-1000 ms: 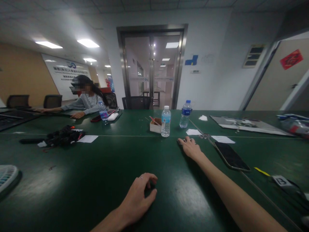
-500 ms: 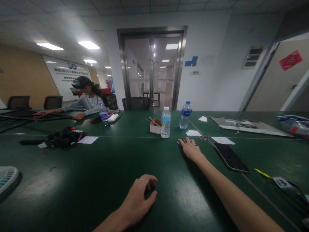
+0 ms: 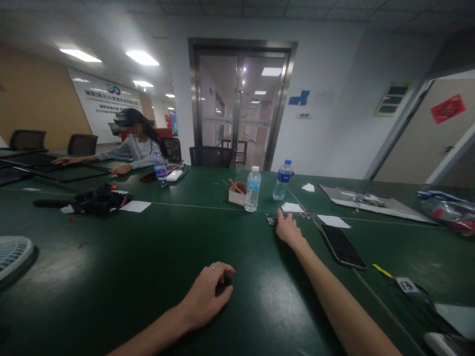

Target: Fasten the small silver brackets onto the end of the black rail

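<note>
My left hand (image 3: 210,292) rests on the green table near me, its fingers curved and apart from the thumb, holding nothing. Farther out, my right hand (image 3: 288,230) reaches across the tabletop with its fingers spread and pointing down. Small dark and silver flat pieces (image 3: 270,220) lie by its fingertips; what they are is too small to tell. Just beyond the hand is a sheet of white paper (image 3: 292,207). More small flat pieces (image 3: 307,215) lie to its right. Beyond and left stands a clear water bottle (image 3: 253,190) with a white cap.
A small open box (image 3: 236,196) and a blue-capped bottle (image 3: 282,181) stand farther back. Right of my forearm lies a phone (image 3: 342,244). A black bundle (image 3: 98,200) sits to the left. Across the table, a person (image 3: 137,146) works at dark flat frames (image 3: 61,168).
The view has tilted slightly. My right hand has shifted off part of the small pieces, so more of them shows left of the fingers. My left hand keeps its curved pose.
</note>
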The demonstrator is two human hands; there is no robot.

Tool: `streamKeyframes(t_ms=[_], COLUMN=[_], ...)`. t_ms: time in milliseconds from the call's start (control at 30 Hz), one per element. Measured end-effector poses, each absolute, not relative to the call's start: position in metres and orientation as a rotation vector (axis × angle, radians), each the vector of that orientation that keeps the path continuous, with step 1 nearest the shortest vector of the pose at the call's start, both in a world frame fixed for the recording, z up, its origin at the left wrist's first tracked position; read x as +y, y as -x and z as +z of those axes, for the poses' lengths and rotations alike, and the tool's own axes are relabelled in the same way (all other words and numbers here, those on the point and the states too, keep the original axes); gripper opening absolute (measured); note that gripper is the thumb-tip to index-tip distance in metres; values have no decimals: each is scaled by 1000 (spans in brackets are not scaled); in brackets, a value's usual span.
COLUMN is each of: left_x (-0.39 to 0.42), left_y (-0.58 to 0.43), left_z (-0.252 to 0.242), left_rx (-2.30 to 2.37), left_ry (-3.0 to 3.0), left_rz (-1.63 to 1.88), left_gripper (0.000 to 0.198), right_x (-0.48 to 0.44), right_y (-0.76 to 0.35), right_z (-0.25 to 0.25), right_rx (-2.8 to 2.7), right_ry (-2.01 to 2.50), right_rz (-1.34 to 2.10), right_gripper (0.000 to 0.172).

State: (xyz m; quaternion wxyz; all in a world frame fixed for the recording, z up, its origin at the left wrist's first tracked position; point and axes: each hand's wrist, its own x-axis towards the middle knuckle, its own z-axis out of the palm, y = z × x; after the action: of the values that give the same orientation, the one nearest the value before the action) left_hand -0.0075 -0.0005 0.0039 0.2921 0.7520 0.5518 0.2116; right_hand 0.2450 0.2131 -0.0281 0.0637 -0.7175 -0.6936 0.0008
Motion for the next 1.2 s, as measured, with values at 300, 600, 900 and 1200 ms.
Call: streamKeyframes(t_ms=[300, 600, 900, 1200], left_x=[0, 1, 2, 1], left_y=[9, 9, 7, 8], left_z=[2, 2, 3, 3], left_rx=[1453, 1439, 1441, 1439], left_ry=[-2003, -2035, -2062, -2061], left_rz=[587, 551, 553, 559], left_gripper=[29, 30, 28, 27], right_x=[237, 234, 233, 232], right_y=[-286, -288, -288, -288], right_z=[-34, -38, -38, -37], right_rx=[-1925, -1864, -1809, -1797], right_ry=[2254, 2220, 2209, 2206], right_rz=[287, 310, 313, 323], right_gripper=[75, 68, 74, 75])
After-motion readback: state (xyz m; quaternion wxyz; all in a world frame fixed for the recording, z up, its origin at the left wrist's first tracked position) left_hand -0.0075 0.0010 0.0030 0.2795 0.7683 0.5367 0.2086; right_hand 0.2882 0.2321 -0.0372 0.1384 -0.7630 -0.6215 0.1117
